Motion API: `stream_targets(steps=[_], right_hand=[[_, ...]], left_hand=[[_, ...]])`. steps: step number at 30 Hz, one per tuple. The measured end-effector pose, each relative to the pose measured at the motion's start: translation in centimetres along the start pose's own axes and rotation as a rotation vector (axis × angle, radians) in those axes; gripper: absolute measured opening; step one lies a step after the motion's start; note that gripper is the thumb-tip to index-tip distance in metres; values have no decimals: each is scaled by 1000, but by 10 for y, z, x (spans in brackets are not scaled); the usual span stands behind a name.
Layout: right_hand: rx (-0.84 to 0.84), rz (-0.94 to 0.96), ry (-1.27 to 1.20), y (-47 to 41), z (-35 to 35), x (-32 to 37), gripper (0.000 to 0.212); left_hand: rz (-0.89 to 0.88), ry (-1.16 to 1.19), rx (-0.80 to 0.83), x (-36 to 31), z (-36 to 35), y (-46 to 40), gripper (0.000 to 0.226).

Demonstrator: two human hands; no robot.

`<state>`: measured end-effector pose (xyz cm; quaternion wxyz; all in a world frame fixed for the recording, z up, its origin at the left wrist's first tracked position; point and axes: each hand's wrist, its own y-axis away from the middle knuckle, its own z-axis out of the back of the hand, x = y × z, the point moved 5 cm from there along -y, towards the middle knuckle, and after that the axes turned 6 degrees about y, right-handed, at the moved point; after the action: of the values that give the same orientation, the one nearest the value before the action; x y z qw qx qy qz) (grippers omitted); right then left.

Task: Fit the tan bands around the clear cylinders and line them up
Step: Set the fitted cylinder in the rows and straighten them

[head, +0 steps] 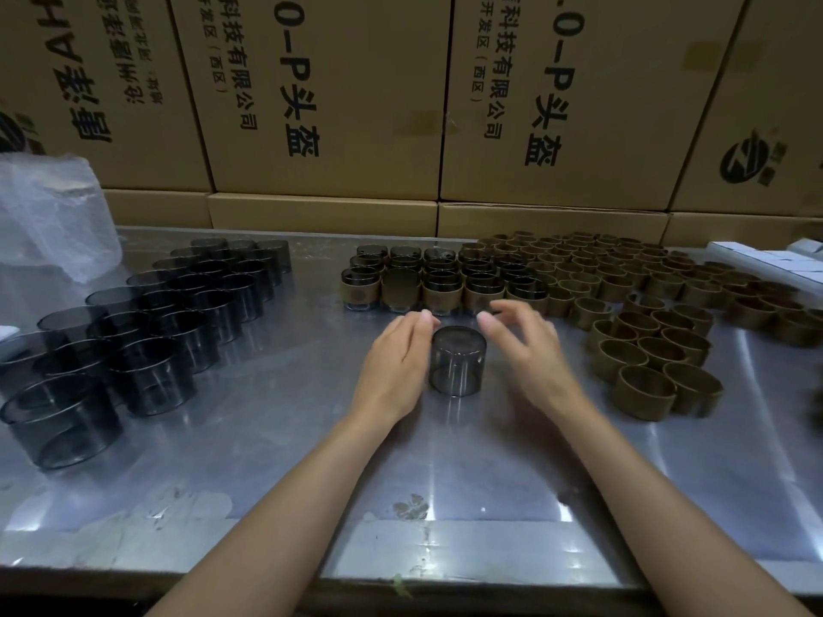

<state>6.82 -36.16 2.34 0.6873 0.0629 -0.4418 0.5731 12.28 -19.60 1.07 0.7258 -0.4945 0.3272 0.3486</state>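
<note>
One bare cylinder [457,361] stands alone on the metal table [276,438], in front of the finished block of banded cylinders [438,285], and no tan band is on it yet — the step in hand looks like the start of a new piece. The left hand [397,366] rests against the cylinder's left side with straight, relaxed fingers, not wrapped round it. The right hand [525,345] hovers just to its right, fingers loosely spread and slightly curled, holding nothing; its fingertips are blurred, so whether they brush the glass is hard to say.

The loose tan bands [641,345] lie in a crowd to the right, and the unbanded cylinders [147,331] sit in rows to the left. The next move probably calls for the right hand to fetch a band — then to slide it squarely over the cylinder while the left hand steadies it, before adding it to the block.
</note>
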Motion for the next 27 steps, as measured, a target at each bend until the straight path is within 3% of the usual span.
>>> stream_targets(steps=[3, 5, 8, 15, 21, 24, 27], right_hand=[[-160, -86, 437, -2, 24, -13, 54], [-81, -265, 752, 2, 31, -28, 58], [85, -427, 908, 8, 34, -38, 63], [67, -145, 701, 11, 14, -4, 42], [-125, 143, 444, 10, 14, 19, 39], [-130, 46, 404, 6, 19, 7, 48], [164, -146, 505, 7, 8, -15, 67]], left_hand=[[74, 61, -9, 8, 1, -2, 39], [101, 71, -13, 9, 1, -3, 40], [112, 82, -20, 10, 2, -4, 41], [125, 90, -8, 10, 2, -4, 41], [124, 65, 16, 9, 2, -4, 39], [133, 59, 23, 8, 1, -4, 39], [134, 60, 19, 6, 1, -3, 39]])
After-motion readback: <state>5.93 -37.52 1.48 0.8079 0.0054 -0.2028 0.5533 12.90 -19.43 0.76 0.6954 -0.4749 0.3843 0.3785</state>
